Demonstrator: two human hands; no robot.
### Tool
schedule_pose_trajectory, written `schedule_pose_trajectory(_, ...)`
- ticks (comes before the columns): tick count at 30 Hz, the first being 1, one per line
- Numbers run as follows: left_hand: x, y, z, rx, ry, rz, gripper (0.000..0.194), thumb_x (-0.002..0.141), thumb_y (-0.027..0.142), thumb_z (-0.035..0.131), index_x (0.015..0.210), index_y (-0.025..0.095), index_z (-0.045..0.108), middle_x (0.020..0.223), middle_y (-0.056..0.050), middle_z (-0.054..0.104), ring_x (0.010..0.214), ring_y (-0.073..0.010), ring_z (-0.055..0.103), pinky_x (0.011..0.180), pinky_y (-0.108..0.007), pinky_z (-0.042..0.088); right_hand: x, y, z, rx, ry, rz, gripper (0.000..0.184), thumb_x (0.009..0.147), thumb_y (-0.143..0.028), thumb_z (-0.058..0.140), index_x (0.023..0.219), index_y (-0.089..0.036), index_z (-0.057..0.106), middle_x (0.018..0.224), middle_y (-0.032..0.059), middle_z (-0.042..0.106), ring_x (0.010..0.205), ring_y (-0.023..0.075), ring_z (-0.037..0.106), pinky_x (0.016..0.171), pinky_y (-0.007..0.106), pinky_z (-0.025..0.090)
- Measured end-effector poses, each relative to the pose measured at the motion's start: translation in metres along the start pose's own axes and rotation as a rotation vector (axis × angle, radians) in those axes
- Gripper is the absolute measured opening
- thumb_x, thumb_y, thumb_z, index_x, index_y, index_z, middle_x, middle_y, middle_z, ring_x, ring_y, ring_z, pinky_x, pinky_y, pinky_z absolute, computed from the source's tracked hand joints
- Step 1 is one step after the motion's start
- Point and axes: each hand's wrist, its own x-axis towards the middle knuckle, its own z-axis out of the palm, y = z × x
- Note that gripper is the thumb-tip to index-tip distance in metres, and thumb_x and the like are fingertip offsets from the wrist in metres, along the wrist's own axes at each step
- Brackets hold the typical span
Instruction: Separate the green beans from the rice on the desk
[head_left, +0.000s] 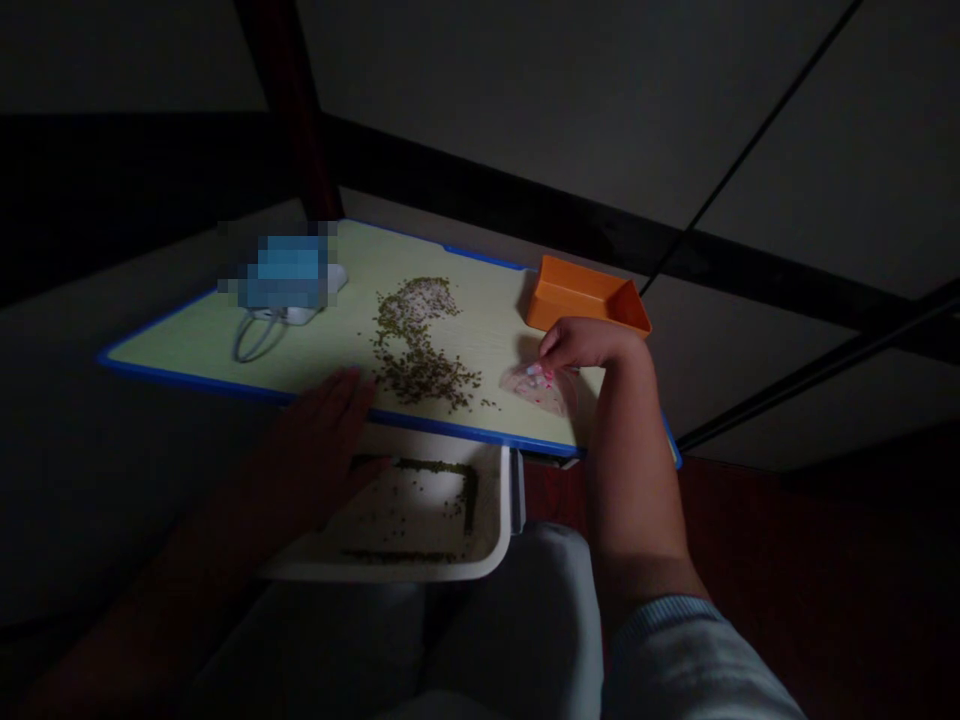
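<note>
On the counter (484, 330), the seeds (409, 372) lie in a far-to-near strip between both hands, nearest the flat, outstretched left hand (322, 425), while the right hand (581, 345) curls over clear plastic (546, 398), its grip unclear.

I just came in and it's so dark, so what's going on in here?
Someone is working with small greenish-brown bits, scattered across a pale tabletop. Their left hand is open at the near edge, beside the bits, its thumb over a white tray with more bits inside. Their right hand has its fingers bent down to a see-through item with pink marks; whether it's gripped is hard to tell. Just behind is an orange box.
</note>
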Motion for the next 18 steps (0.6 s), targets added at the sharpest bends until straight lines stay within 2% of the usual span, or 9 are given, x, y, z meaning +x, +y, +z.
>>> schedule_pose_trajectory(4,-0.001,-0.001,0.0,0.007,0.014,0.012,0.082,0.084,0.057,0.044,0.143,0.001,0.031,0.152,-0.029,0.037,0.144,-0.0383,0.035,0.116,-0.051,0.033,0.007,-0.008,0.007,-0.056,-0.046,-0.007,0.016,0.075,-0.027,0.069,0.069,-0.012,0.071,0.046,-0.0067,0.047,0.046,0.0062,0.04,0.05,0.023,0.03)
schedule_pose_trajectory(11,0.0,0.0,-0.001,-0.019,-0.009,-0.004,0.083,0.084,0.058,0.045,0.144,0.003,0.028,0.154,-0.028,0.035,0.146,-0.0367,0.031,0.117,-0.051,0.032,0.021,-0.025,0.023,-0.008,-0.137,-0.131,0.023,0.078,-0.034,0.069,0.067,-0.013,0.069,0.046,-0.0068,0.048,0.045,0.005,0.04,0.049,0.021,0.029)
schedule_pose_trajectory(18,-0.001,0.0,0.0,-0.03,-0.011,-0.012,0.082,0.084,0.058,0.043,0.145,0.004,0.028,0.155,-0.027,0.034,0.146,-0.0371,0.032,0.116,-0.052,0.033,0.017,-0.013,0.015,0.034,-0.143,-0.198,0.026,0.077,-0.037,0.07,0.067,-0.013,0.068,0.047,-0.0074,0.048,0.046,0.0048,0.04,0.05,0.022,0.028)
